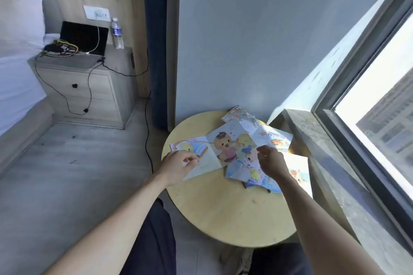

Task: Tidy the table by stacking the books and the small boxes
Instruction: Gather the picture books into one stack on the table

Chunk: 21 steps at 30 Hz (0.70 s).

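Observation:
Several thin picture books lie scattered on a round pale wooden table (223, 212). One book lies open (221, 142), showing cartoon children. My left hand (178, 167) rests on its left page, fingers curled at the page's edge. My right hand (271, 162) hovers over a closed book with a blue cover (243, 171), fingers loosely curled, nothing visibly held. More books lie at the back (240, 114), at the back right (276, 137) and at the right edge (299, 169). I see no small boxes.
A stone window sill (312, 140) and a large window border the table on the right. A grey wall stands behind it. To the left are a bedside cabinet (89, 86) with a laptop, cables and a water bottle (117, 33), and a bed. My knees are under the table's near edge.

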Each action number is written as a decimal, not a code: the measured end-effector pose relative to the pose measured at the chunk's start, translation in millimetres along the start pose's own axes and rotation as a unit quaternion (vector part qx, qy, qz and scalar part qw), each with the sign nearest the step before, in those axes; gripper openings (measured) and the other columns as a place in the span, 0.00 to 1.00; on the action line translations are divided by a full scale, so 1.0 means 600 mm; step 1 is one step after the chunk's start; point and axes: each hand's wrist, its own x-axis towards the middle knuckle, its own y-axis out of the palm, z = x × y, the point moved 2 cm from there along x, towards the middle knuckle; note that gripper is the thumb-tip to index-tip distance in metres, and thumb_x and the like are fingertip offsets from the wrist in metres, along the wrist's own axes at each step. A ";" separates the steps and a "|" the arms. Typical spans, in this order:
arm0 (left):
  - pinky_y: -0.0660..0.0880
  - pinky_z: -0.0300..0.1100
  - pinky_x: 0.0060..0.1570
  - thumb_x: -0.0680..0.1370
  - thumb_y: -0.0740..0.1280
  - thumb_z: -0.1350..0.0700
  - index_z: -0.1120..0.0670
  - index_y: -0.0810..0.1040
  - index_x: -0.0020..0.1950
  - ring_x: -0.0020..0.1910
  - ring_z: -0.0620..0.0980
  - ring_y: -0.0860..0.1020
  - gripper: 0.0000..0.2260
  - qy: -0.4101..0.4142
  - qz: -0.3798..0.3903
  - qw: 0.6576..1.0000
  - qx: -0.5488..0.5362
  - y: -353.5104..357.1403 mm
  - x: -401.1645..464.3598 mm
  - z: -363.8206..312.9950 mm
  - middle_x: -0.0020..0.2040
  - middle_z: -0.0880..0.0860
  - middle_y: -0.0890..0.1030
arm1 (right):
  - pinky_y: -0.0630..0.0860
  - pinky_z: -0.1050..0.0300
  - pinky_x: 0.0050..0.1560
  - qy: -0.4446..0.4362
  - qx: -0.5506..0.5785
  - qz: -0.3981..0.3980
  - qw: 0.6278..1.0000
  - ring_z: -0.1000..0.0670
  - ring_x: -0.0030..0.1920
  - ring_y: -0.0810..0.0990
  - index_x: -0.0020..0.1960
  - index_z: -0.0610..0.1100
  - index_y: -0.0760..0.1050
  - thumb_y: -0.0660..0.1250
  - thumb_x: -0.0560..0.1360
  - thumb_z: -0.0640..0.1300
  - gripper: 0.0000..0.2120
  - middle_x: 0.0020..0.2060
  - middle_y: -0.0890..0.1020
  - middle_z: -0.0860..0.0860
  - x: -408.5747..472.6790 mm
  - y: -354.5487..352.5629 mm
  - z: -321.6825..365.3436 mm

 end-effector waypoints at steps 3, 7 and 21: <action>0.77 0.46 0.56 0.81 0.66 0.51 0.45 0.83 0.47 0.53 0.43 0.81 0.06 -0.027 0.005 1.000 0.008 0.004 0.021 0.026 0.46 0.34 0.82 | 0.74 0.51 0.62 0.073 0.019 -0.017 0.997 0.36 0.65 0.77 0.68 0.38 0.76 0.58 0.80 0.36 0.18 0.66 0.79 0.38 0.040 0.012 -0.003; 0.77 0.45 0.56 0.81 0.66 0.51 0.48 0.84 0.51 0.54 0.43 0.80 0.07 -0.051 0.012 0.999 0.000 0.011 0.045 0.054 0.50 0.39 0.84 | 0.82 0.41 0.56 0.153 0.097 -0.012 0.983 0.35 0.50 0.85 0.61 0.33 0.77 0.62 0.79 0.39 0.15 0.51 0.84 0.35 0.081 0.044 -0.013; 0.74 0.39 0.50 0.81 0.66 0.52 0.46 0.85 0.50 0.51 0.40 0.80 0.07 -0.067 0.004 0.997 -0.022 0.002 0.022 0.062 0.51 0.41 0.85 | 0.85 0.48 0.39 0.102 0.243 -0.044 0.964 0.45 0.34 0.87 0.53 0.44 0.80 0.66 0.81 0.45 0.06 0.33 0.86 0.44 0.056 0.056 0.051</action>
